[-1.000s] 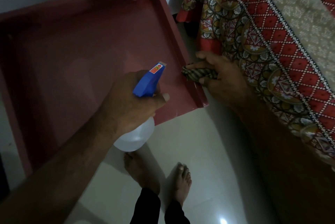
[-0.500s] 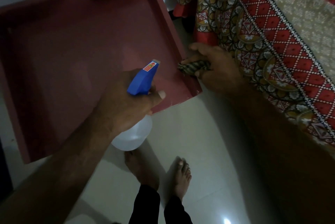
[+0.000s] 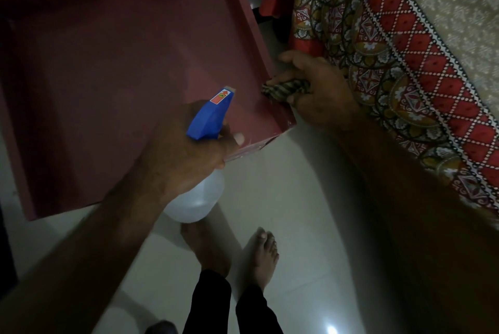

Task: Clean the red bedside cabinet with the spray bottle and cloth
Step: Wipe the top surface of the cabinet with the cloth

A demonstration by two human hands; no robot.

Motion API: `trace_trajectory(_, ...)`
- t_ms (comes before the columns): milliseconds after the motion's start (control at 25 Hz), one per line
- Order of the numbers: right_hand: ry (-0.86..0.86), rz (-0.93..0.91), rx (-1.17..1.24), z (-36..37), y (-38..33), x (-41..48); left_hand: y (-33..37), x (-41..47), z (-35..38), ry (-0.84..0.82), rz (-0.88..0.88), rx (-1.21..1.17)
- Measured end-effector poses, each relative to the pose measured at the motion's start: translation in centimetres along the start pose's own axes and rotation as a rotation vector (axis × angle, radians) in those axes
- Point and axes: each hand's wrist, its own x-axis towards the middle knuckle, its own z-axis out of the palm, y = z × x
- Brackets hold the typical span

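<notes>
At the far left a dark strip [image 3: 4,252] runs down the frame edge, too dim to identify. Beside it the red bedside cabinet [image 3: 102,71] fills the upper left, seen from above. Its flat top has a raised rim along the back and right side, its left side is cut off by the frame, and its back corner is lost in shadow. The left forearm enters from the lower left corner, blurred, and crosses the cabinet's front edge. The left hand [image 3: 183,155] is curled round the neck of the spray bottle [image 3: 198,198], thumb laid across the front. Its fingers are hidden behind the blue spray head [image 3: 209,117], so I cannot tell whether the trigger is squeezed. The nozzle, with an orange sticker, points up and right over the cabinet's front right part. The pale translucent body hangs below the hand, past the front edge, and its fill level is unreadable. Below, two bare feet [image 3: 263,252] stand on the pale tiled floor [image 3: 302,198], the toes of the one on the left hidden behind the bottle. Dark trouser legs [image 3: 208,304] are cut off by the bottom edge. Further right the cloth [image 3: 287,89], striped and bunched, lies against the rim near the cabinet's front right corner. The right hand [image 3: 324,93] grips it with folded fingers, and most of the fabric is buried in that grip. The right forearm fades into darkness toward the lower right. Beyond it hangs a patterned red and tan bedspread [image 3: 405,44], cut off at the top and right.
</notes>
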Motion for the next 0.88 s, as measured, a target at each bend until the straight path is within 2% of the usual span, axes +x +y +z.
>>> trace_trajectory(200, -0.008, 0.034, -0.058, 0.6, 0.5, -6.3, 0.0, -1.3, 0.2, 0.025, -0.013, -0.006)
trace_trajectory(400, 0.037, -0.017, -0.068, 0.4, 0.4, -3.5, 0.2, -2.8, 1.1, 0.045, -0.016, -0.014)
trace_trajectory(560, 0.046, -0.005, -0.036, 0.9, 0.7, -7.4, 0.7, -4.6, 2.0, 0.043, -0.046, -0.003)
trace_trajectory(680, 0.048, 0.006, -0.065, 1.1, 1.0, -6.9, 0.7, -5.7, 2.5, 0.038, -0.046, -0.015)
trace_trajectory(880, 0.192, 0.112, -0.028, 3.2, 1.9, -9.7, -0.4, -7.5, 3.5, 0.070, -0.106, 0.000)
